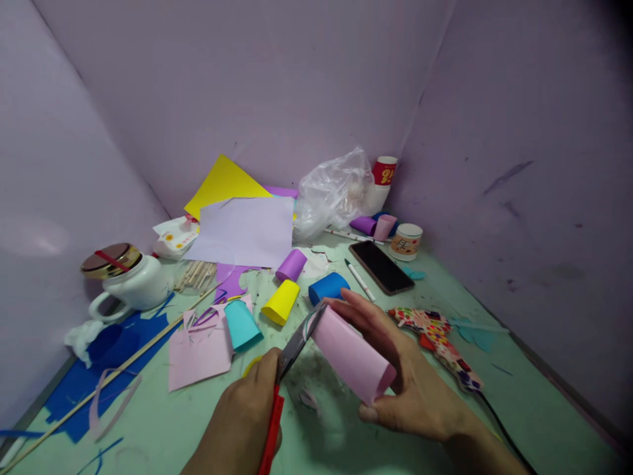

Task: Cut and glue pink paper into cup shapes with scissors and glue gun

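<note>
My left hand [252, 409] is closed round the handles of a pair of scissors [297, 344], red handle downward. The blades reach up to the end rim of a pink paper tube [349, 353], where a thin curl of paper hangs by them. Thumb and fingers of my right hand [405, 376] grip that tube from its right side, holding it tilted above the table. Behind it lie a blue paper tube [328, 288], a yellow one [281, 303], a purple one [291, 265] and a turquoise one [242, 326].
At left stand a white mug [141, 282] and bundled sticks [196, 276]; a long thin stick [119, 369] crosses blue paper. Paper sheets [242, 231] and a plastic bag [333, 191] lie at the back. A phone [382, 267] and a patterned glue gun [435, 336] with a cord are at right.
</note>
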Available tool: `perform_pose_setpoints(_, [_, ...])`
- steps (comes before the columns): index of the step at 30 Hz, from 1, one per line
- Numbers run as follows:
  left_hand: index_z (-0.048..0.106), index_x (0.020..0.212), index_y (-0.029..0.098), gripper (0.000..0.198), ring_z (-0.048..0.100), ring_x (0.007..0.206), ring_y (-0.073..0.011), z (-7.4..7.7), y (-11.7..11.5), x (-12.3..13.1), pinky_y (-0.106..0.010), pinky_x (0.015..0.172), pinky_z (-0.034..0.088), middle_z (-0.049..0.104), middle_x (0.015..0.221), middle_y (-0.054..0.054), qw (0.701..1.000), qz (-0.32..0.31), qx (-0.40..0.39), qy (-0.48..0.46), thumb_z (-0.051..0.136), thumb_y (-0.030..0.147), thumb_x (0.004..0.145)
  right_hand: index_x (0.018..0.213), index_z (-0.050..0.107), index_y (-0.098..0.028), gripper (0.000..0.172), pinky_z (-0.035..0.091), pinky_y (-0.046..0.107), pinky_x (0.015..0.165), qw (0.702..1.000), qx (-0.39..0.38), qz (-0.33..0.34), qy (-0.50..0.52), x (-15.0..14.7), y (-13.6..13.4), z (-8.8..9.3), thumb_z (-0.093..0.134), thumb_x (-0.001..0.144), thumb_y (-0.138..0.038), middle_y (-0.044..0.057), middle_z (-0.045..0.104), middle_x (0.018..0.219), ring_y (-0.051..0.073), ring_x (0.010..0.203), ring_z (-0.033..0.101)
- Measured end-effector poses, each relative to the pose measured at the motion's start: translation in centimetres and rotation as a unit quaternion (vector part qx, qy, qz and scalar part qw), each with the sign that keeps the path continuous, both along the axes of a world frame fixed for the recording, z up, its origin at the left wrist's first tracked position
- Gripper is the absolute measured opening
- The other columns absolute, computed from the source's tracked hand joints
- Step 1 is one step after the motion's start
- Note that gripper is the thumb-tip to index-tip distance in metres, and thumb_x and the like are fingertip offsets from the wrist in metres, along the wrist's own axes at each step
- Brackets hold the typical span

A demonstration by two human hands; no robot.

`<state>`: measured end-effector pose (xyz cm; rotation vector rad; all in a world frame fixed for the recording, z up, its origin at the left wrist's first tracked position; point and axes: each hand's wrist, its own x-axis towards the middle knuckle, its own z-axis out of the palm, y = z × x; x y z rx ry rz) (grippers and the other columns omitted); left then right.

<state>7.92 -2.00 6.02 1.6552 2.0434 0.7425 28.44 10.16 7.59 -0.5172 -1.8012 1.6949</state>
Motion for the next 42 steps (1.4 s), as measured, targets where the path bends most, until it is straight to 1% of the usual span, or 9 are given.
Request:
perform_pose_setpoints(7, [0.049, 0.12, 0.023, 0.036, 0.067, 0.067, -0.0188, -0.6, 0.1, -0.3, -0.025, 0.064, 0.049, 0.069, 0.083, -0.005, 0.997, -0.071, -0.005, -0.006, 0.038, 0.017, 0.086, 0.143, 0.032, -0.042, 0.095, 0.046, 0.045, 0.101, 1.0, -0.006, -0.009, -0.003, -0.2, -0.1, 0.3, 0.083, 0.064, -0.026, 0.003, 0.038, 0.152, 0.03, 0.136, 0.04])
perform_pose_setpoints(11, [0.054, 0.109, 0.025, 0.025, 0.066, 0.063, -0.0186, 0.4, 0.3, 0.7, -0.024, 0.059, 0.046, 0.068, 0.071, -0.001, 0.998, -0.008, -0.028, -0.062, 0.038, 0.031, 0.091, 0.142, 0.033, -0.041, 0.098, 0.046, 0.043, 0.101, 1.0, -0.012, -0.012, 0.011, -0.3, -0.1, 0.2, 0.084, 0.061, -0.021, 0.004, 0.038, 0.152, 0.03, 0.136, 0.041])
perform_pose_setpoints(16, [0.058, 0.099, 0.026, 0.019, 0.068, 0.064, -0.0169, 1.4, 0.3, 1.1, -0.023, 0.064, 0.051, 0.072, 0.077, 0.001, 0.964, 0.021, -0.101, -0.244, 0.052, 0.031, 0.082, 0.143, 0.035, -0.035, 0.103, 0.035, 0.049, 0.108, 0.999, -0.029, -0.003, 0.021, 0.2, 0.4, 0.0, 0.088, 0.055, -0.029, 0.009, 0.046, 0.144, 0.032, 0.133, 0.043])
perform_pose_setpoints(21, [0.056, 0.099, 0.023, 0.021, 0.067, 0.072, -0.0195, 1.9, 0.4, 0.3, -0.027, 0.06, 0.052, 0.069, 0.079, -0.003, 0.936, 0.078, -0.048, -0.339, 0.054, 0.036, 0.082, 0.145, 0.033, -0.034, 0.105, 0.036, 0.051, 0.106, 1.0, -0.019, -0.018, 0.003, 0.1, 0.7, -0.1, 0.088, 0.055, -0.038, 0.011, 0.043, 0.146, 0.034, 0.132, 0.043])
perform_pose_setpoints(25, [0.053, 0.101, 0.022, 0.035, 0.062, 0.067, -0.0149, 2.3, 0.4, 0.9, -0.025, 0.059, 0.049, 0.067, 0.088, -0.003, 0.931, 0.142, 0.015, -0.336, 0.059, 0.05, 0.081, 0.15, 0.022, -0.032, 0.118, 0.034, 0.051, 0.108, 0.998, -0.021, 0.044, -0.031, 0.1, 0.2, -0.4, 0.089, 0.054, -0.038, 0.012, 0.039, 0.15, 0.035, 0.137, 0.037])
perform_pose_setpoints(32, [0.049, 0.101, 0.021, 0.045, 0.057, 0.065, -0.0125, 2.3, 0.7, 3.0, -0.022, 0.059, 0.046, 0.057, 0.071, 0.005, 0.846, 0.155, 0.037, -0.508, 0.07, 0.049, 0.073, 0.148, 0.031, -0.032, 0.112, 0.021, 0.053, 0.115, 0.98, 0.08, 0.154, -0.103, -0.4, -0.9, -1.0, 0.09, 0.052, -0.036, 0.008, 0.035, 0.154, 0.036, 0.14, 0.032])
perform_pose_setpoints(36, [0.044, 0.108, 0.023, 0.047, 0.06, 0.07, -0.0147, 1.7, 1.0, 2.8, -0.027, 0.067, 0.05, 0.058, 0.074, 0.004, 0.811, 0.158, 0.044, -0.561, 0.07, 0.045, 0.075, 0.145, 0.038, -0.024, 0.12, 0.021, 0.054, 0.114, 0.988, -0.014, 0.101, -0.119, -1.7, -1.4, -1.0, 0.092, 0.04, -0.047, 0.013, 0.037, 0.152, 0.039, 0.138, 0.034])
perform_pose_setpoints(39, [0.043, 0.109, 0.023, 0.048, 0.06, 0.069, -0.0145, 1.5, 1.1, 2.6, -0.027, 0.066, 0.05, 0.059, 0.075, 0.004, 0.82, 0.15, 0.043, -0.551, 0.069, 0.046, 0.076, 0.141, 0.043, -0.022, 0.115, 0.02, 0.054, 0.114, 0.986, -0.049, 0.093, -0.125, -2.3, -1.6, -0.7, 0.091, 0.04, -0.052, 0.014, 0.039, 0.15, 0.039, 0.137, 0.034])
perform_pose_setpoints(42, [0.047, 0.105, 0.022, 0.044, 0.06, 0.067, -0.0141, 1.6, 1.2, 2.4, -0.024, 0.061, 0.049, 0.059, 0.074, 0.004, 0.865, 0.135, 0.044, -0.481, 0.067, 0.048, 0.077, 0.142, 0.04, -0.023, 0.115, 0.024, 0.054, 0.113, 0.984, -0.083, 0.109, -0.11, -2.3, -1.5, -0.5, 0.09, 0.044, -0.051, 0.014, 0.042, 0.147, 0.039, 0.134, 0.039])
